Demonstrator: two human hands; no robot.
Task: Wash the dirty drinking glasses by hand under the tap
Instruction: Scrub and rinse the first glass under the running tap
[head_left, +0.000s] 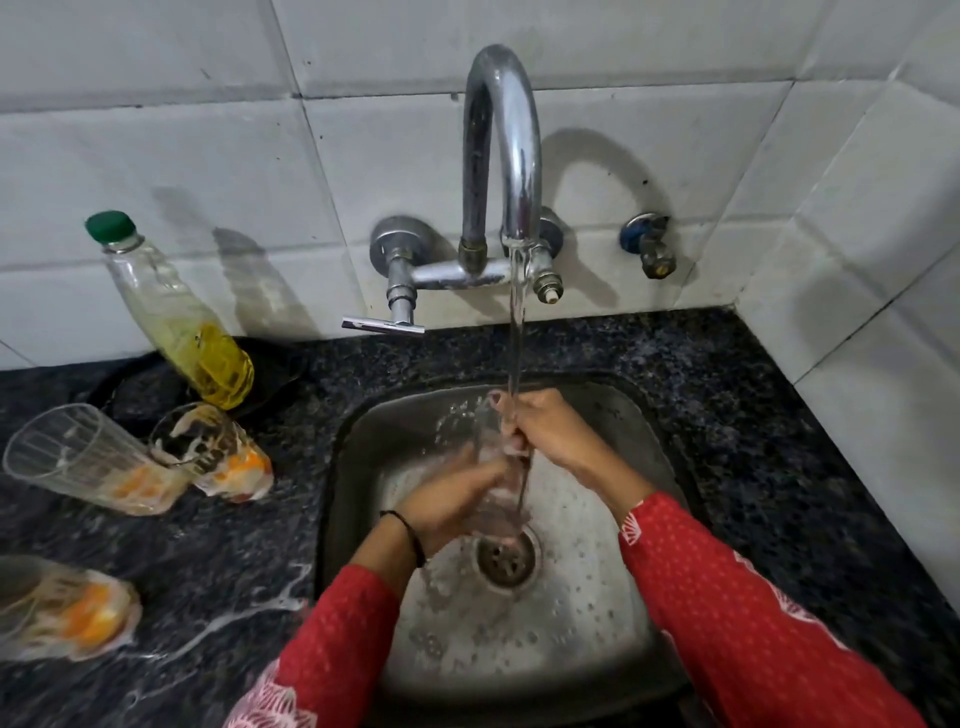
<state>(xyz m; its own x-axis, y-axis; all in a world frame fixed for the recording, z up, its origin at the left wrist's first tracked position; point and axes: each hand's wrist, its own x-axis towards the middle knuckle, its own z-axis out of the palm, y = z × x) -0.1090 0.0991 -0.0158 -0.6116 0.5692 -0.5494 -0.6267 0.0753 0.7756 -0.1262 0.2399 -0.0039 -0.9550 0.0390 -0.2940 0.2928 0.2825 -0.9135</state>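
- While water (516, 322) falls in a thin stream from the curved tap (501, 156), the held glass (488, 447) sits under it. It is above the drain (506, 558) of the steel sink (597, 613), rim uppermost.
- Left hand (457, 499): fingers curled close together round the lower part of the held glass. A dark band (413, 535) circles the wrist.
- Right hand (550, 431): fingers bent together over the rim, gripping it where the stream arrives. Whether any finger reaches inside cannot be told through the blur.
- Both forearms are covered by red dotted sleeves (727, 623).
- Dark speckled counter (769, 426), left of the sink: three dirty glasses rest here. A ribbed glass (88, 457) touches a smeared glass (218, 452). A third glass (62, 608) lies nearer the viewer, well apart from the pair. All three carry orange and whitish residue.
- Green-capped bottle (176, 317), holding yellow liquid: just behind the smeared glass, near the white tiled wall (156, 156).
- Whitish trail (249, 618): runs across the counter toward the sink's left edge.
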